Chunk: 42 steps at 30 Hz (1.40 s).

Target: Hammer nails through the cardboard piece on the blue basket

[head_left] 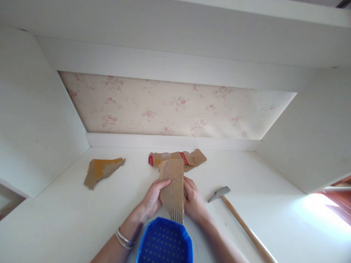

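Observation:
Between my hands is a torn piece of brown cardboard (172,186), its lower end ripped so the corrugated ridges show. My left hand (154,195) grips its left edge, thumb lying on the front face. My right hand (193,199) closes on the right edge, with some of its fingers hidden behind the piece. Just below sits a blue perforated plastic basket (165,241), cut off by the frame's bottom edge. Behind the held piece lies more crumpled cardboard (189,158) with red printed tape on it.
A hammer (246,228) with a wooden handle lies to the right. Another torn cardboard scrap (101,171) with a yellow patch lies to the left. White side panels (301,124) and a low overhead board (175,31) enclose the white surface (115,208); floral wallpaper (175,106) shows behind.

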{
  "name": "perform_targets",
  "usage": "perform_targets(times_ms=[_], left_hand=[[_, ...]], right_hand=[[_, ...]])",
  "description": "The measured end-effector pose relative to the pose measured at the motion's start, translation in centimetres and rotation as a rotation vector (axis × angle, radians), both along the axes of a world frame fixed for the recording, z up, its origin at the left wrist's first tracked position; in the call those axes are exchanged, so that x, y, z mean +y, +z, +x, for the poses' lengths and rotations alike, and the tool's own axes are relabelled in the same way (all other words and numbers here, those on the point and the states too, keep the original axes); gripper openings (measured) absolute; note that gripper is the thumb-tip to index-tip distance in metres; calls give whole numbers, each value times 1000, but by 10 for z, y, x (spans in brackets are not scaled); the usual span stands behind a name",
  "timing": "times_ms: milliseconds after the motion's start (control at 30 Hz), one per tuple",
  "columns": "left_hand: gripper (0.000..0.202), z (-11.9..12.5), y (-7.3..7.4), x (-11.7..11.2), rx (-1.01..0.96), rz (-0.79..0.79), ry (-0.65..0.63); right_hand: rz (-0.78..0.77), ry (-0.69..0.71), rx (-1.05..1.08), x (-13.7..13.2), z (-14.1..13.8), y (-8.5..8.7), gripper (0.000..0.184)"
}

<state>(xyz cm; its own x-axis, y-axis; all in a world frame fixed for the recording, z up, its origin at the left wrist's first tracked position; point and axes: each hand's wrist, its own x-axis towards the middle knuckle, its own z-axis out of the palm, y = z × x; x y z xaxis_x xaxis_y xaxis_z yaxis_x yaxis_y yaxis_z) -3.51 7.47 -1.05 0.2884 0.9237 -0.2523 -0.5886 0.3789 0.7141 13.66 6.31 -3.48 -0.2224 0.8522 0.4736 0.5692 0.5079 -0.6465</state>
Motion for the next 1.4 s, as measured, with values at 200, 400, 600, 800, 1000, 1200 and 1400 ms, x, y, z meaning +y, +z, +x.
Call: perform_targets(times_ms=[200, 400, 600, 800, 1000, 1200, 1400], left_hand=[[28, 5, -4, 1, 23, -4, -69], [28, 6, -8, 4, 37, -5, -64], [31, 6, -12, 4, 137, 70, -36], [35, 5, -15, 3, 227, 160, -33], [35, 5, -16, 2, 287, 212, -25], [36, 5, -17, 0, 337, 232, -38], [40, 5, -19, 3, 315, 182, 55]], right_hand=[[-8, 15, 54, 0, 1, 4, 22], [-32, 43, 75, 5, 1, 0, 19], [-60, 54, 81, 8, 5, -3, 21], [-45, 74, 86, 7, 8, -6, 23], [1, 88, 104, 5, 8, -3, 24], [42, 65, 118, 3, 6, -3, 28], [46, -27, 149, 7, 4, -1, 19]])
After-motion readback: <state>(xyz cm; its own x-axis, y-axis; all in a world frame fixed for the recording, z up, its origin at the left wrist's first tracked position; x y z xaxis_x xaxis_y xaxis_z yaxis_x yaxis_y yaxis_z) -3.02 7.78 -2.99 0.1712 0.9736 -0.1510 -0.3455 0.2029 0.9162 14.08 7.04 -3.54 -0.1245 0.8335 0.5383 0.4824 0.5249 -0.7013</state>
